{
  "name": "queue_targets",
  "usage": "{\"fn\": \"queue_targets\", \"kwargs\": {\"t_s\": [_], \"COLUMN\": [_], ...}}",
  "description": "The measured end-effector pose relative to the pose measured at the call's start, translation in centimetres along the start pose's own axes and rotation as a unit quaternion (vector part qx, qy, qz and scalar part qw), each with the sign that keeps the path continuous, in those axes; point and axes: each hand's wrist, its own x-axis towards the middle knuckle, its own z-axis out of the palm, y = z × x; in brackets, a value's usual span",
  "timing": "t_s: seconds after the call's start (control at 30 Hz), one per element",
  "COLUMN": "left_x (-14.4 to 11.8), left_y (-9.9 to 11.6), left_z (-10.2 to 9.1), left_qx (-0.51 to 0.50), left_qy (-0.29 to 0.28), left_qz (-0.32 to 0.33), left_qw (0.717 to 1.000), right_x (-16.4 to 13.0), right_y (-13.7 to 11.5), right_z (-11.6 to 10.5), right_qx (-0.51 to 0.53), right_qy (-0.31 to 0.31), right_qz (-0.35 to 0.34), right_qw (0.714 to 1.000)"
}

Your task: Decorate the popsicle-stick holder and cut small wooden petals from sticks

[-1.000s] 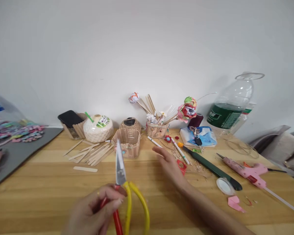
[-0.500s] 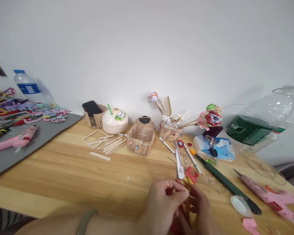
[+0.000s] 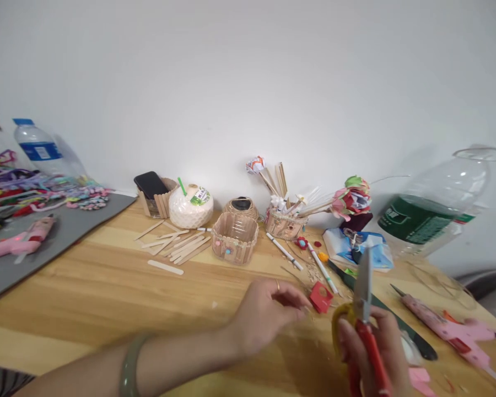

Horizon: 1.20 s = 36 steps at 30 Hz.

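Note:
My right hand (image 3: 384, 353) is closed around scissors (image 3: 364, 292) with red handles, their blades together and pointing up. A yellow curved piece (image 3: 335, 331) shows by its fingers; I cannot tell whether it belongs to the scissors. My left hand (image 3: 268, 311) is over the table, thumb and forefinger drawn together. Whatever small thing may be between those fingertips is too blurred to make out. Right beside them lies a red paper piece (image 3: 321, 298) with a round hole. White-barrelled pens (image 3: 323, 269) and thin shavings lie beyond it.
Farther back stand a popsicle-stick box (image 3: 235, 242), a coconut (image 3: 190, 207) and a holder with paper flowers (image 3: 286, 223). Loose sticks (image 3: 186, 245) lie at left. A dark green knife-like tool (image 3: 384, 311), a pink glue gun (image 3: 450, 328) and a large bottle (image 3: 425, 212) are at right.
My hands were together around the scissors and a yellow piece. Now they are apart: the right hand has moved right with the scissors raised, the left reaches toward the red paper.

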Motion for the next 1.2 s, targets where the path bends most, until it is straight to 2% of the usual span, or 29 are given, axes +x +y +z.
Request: {"fn": "queue_targets", "kwargs": {"t_s": [0.1,0.27,0.37,0.47,0.53,0.6,0.67,0.7,0.73,0.8,0.9,1.0,1.1,1.2], "left_x": [0.9,2.7,3.7,3.0,1.0,-2.0,-5.4,-6.9,-8.3,-10.3,-11.4,-11.1,-10.6,-10.1], "left_y": [-0.3,-0.9,-1.1,-0.3,0.6,1.2,0.6,-0.4,-1.7,-5.1,-10.8,-15.2,-17.8,-19.0], "left_z": [-0.2,-1.1,-2.0,-3.0,-3.6,-4.2,-4.8,-5.1,-5.3,-5.5,-5.4,-5.1,-4.5,-3.6], "left_qx": [-0.054,-0.008,0.029,0.055,0.073,0.149,0.234,0.256,0.279,0.301,0.342,0.538,0.566,0.594], "left_qy": [0.017,0.041,0.05,0.034,-0.009,-0.122,-0.235,-0.273,-0.272,-0.266,-0.255,-0.224,-0.245,-0.278], "left_qz": [-0.025,-0.031,-0.019,-0.023,-0.024,-0.036,-0.069,-0.066,-0.031,-0.039,-0.055,-0.029,-0.004,0.024], "left_qw": [0.998,0.999,0.998,0.998,0.997,0.981,0.941,0.925,0.92,0.915,0.903,0.812,0.787,0.754], "right_x": [-0.6,1.1,2.3,2.5,2.2,2.0,1.9,1.9,1.9,1.8,1.7,1.6,1.5,1.5], "right_y": [-0.8,-1.2,-1.2,-0.9,-0.7,-0.5,-0.3,-0.3,-0.3,-0.4,-0.3,-0.1,0.3,0.4], "right_z": [0.7,2.3,3.4,3.9,3.8,3.6,3.5,3.5,3.5,3.6,3.6,3.5,3.4,3.4], "right_qx": [-0.008,0.013,0.054,0.068,0.073,0.077,0.079,0.081,0.083,0.088,0.096,0.102,0.105,0.105], "right_qy": [-0.03,-0.097,-0.088,-0.078,-0.072,-0.073,-0.081,-0.084,-0.086,-0.089,-0.095,-0.104,-0.111,-0.116], "right_qz": [0.008,0.012,0.011,0.023,0.029,0.033,0.036,0.036,0.037,0.039,0.042,0.043,0.044,0.041], "right_qw": [0.999,0.995,0.995,0.994,0.994,0.994,0.993,0.992,0.992,0.991,0.99,0.988,0.987,0.987]}}
